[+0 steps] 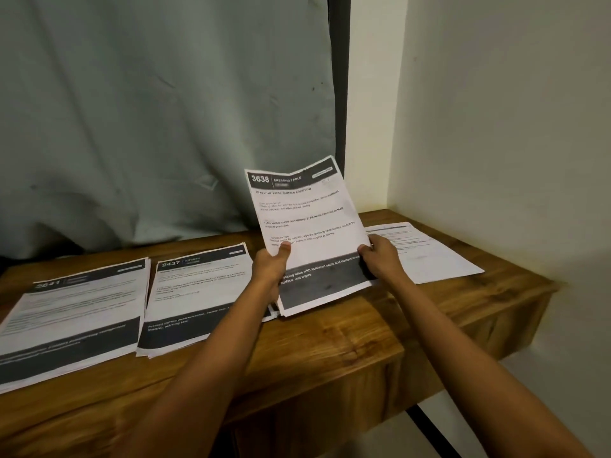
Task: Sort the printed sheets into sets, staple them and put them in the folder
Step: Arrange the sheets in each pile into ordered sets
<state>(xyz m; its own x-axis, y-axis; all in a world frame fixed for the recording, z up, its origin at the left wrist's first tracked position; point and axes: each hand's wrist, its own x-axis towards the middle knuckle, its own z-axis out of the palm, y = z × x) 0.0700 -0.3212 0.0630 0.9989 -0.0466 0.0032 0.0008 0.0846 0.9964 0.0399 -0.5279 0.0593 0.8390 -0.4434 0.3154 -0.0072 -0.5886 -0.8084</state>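
2437 stack [198, 292] left of 3638 sheets [307, 226], loose sheet [429, 256] right, curtain [165, 110] behind.

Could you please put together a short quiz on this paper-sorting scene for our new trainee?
1. True or false: the left hand and the right hand both hold the sheet headed 3638.
2. How many paper piles lie on the wooden table to the left of that sheet? A) none B) two C) four
3. Fill in: the middle pile, nearest the left hand, is headed with the number ____.

Key: 1 true; 2 B; 3 2437.
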